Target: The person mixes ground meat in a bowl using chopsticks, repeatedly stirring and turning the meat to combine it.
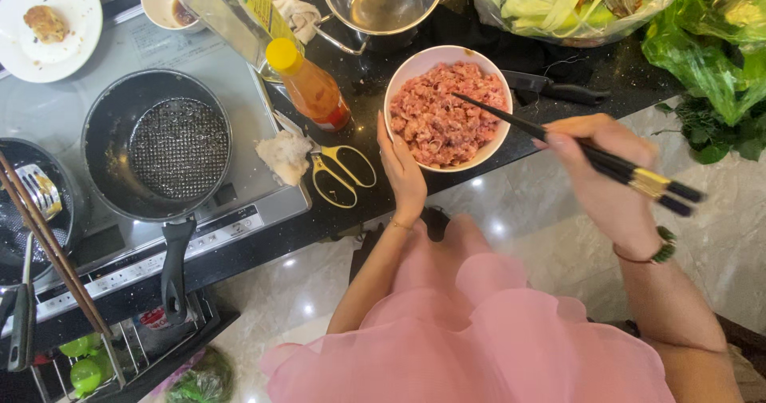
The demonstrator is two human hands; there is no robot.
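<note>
pink minced meat (444, 116) fills a white bowl (399, 84) sitting on the black counter (367, 84) near its front edge. left hand (401, 167) is flat and open against the bowl's near left side, not gripping anything, just touching it. right hand (605, 171) is clenched round a pair of dark chopsticks (558, 138) with the tips resting down in the meat. yellow scissors (341, 171) lie just left of the bowl, beside a sauce bottle (311, 88) with a yellow cap. further left an empty black frying pan (159, 144) sits on the stove (239, 203), and a steel pot (383, 4) stands behind the bowl.
</note>
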